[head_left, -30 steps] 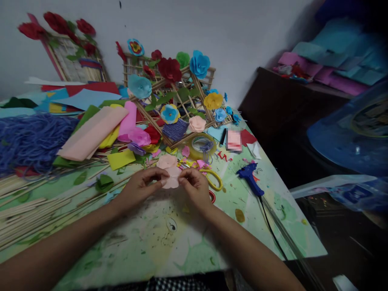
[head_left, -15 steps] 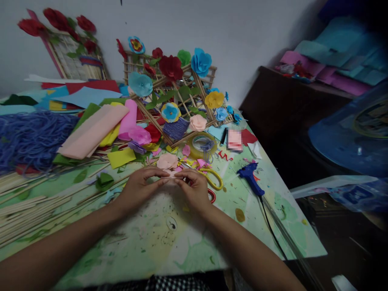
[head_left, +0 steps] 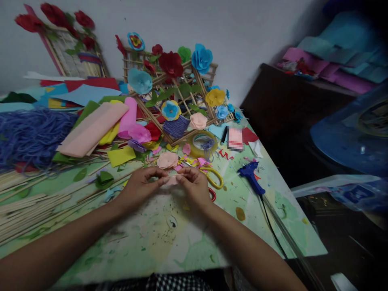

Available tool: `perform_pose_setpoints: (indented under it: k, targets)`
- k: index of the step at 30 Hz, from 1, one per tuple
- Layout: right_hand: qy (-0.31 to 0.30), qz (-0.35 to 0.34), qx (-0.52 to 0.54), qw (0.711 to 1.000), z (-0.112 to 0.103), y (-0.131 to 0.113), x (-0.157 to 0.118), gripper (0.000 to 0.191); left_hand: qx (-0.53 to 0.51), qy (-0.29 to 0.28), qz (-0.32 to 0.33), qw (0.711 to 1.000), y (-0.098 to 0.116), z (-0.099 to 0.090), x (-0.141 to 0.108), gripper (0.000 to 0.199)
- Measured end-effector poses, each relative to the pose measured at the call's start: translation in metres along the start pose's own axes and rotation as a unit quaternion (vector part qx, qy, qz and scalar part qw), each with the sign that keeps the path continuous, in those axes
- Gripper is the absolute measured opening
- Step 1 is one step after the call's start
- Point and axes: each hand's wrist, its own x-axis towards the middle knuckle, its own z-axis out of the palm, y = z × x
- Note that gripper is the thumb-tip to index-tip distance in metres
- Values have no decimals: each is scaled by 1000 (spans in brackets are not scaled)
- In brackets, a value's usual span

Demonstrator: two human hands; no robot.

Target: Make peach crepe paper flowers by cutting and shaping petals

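Between my two hands, low over the table's middle, is a small pale pink paper piece (head_left: 172,180). My left hand (head_left: 144,184) pinches its left end between thumb and fingers. At the right end, my right hand (head_left: 193,185) grips it the same way. Just beyond the fingertips lies a pale pink paper flower (head_left: 167,160). Yellow-handled scissors (head_left: 216,178) rest right behind my right hand, and a red handle loop (head_left: 213,195) shows beside it, partly hidden.
A blue glue gun (head_left: 252,178) with its cord lies at the right. Behind stand stick frames with paper flowers (head_left: 171,64) and a tape roll (head_left: 200,143). Blue yarn (head_left: 33,139), rolled paper (head_left: 92,129) and thin sticks (head_left: 30,214) cover the left side.
My fingertips have moved slightly apart, and the pink piece between them now shows a straighter upper edge. The view has shifted a little.
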Motion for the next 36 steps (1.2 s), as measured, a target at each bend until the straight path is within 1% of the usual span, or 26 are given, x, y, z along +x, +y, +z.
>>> perform_pose_setpoints:
  k: [2, 5, 11, 13, 15, 16, 17, 19, 21, 23, 24, 26, 27, 28, 30, 33, 36]
  targets:
    - [-3, 19, 17, 1000, -1, 2, 1, 19, -26, -11, -10, 1000, -1, 2, 0, 18]
    - [-13, 16, -3, 1000, -1, 2, 1, 17, -65, -37, -28, 997, 0, 4, 1, 21]
    - [-90, -12, -88, 992, -1, 4, -1, 17, -77, -106, -56, 990, 1, 4, 1, 24]
    - [-87, -25, -116, 989, -1, 5, -2, 18, -88, -106, -70, 988, -2, 4, 1, 25]
    - [-58, -78, -168, 981, -3, 3, -4, 21, -108, -82, -87, 987, -5, 5, 2, 26]
    - [-41, -126, -207, 969, -4, 1, -5, 23, -122, -66, -96, 986, -6, 5, 3, 26]
    - [-27, -182, -251, 950, -5, 0, -7, 26, -139, -50, -102, 984, -7, 6, 3, 27]
    - [-28, -298, -341, 891, -6, -4, -10, 30, -184, -22, -115, 976, -7, 7, 3, 27]
    - [-49, -387, -409, 825, -5, -5, -12, 29, -239, -6, -134, 962, -6, 8, 1, 27]
    - [-54, -440, -456, 772, -2, -3, -13, 22, -287, 7, -153, 946, -4, 10, -1, 28]
    - [-45, -459, -472, 751, 0, -1, -14, 19, -306, 10, -159, 938, -3, 12, -2, 28]
    - [-20, -489, -492, 720, 2, 2, -13, 17, -334, 13, -168, 927, -1, 14, -4, 30]
    - [-13, -500, -496, 710, 3, 3, -13, 17, -345, 12, -171, 923, 0, 15, -5, 31]
    - [-10, -506, -498, 705, 2, 4, -12, 17, -354, 8, -176, 919, 1, 16, -5, 32]
    - [-16, -505, -497, 706, 1, 4, -11, 16, -367, 1, -186, 911, 3, 16, -6, 33]
    - [-22, -486, -493, 721, -3, 6, -9, 17, -398, 4, -197, 896, 5, 16, -5, 33]
    - [-17, -476, -474, 741, -6, 9, -7, 16, -432, 13, -215, 876, 6, 15, -5, 37]
